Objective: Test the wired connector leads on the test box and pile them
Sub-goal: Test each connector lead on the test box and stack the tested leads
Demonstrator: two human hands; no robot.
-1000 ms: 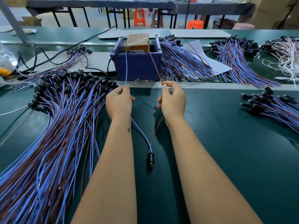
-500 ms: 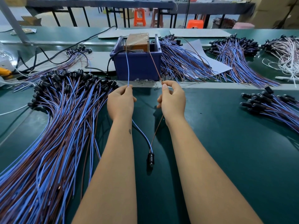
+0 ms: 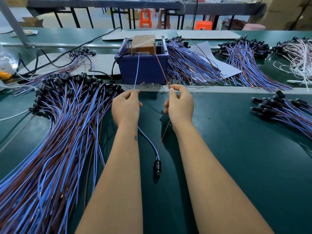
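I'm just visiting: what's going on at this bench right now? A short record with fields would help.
left hand: pinches the blue wire
right hand: pinches the brown wire
wire ends: reach up to the test box
connector: black, hangs between the forearms
big pile: on the left of the table
smaller pile: on the right

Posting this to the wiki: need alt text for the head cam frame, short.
Two bare hands hold one lead up to a blue test box: left hand pinches the blue wire, right hand the brown wire, its black connector lying on the green table. A large pile of leads lies left.
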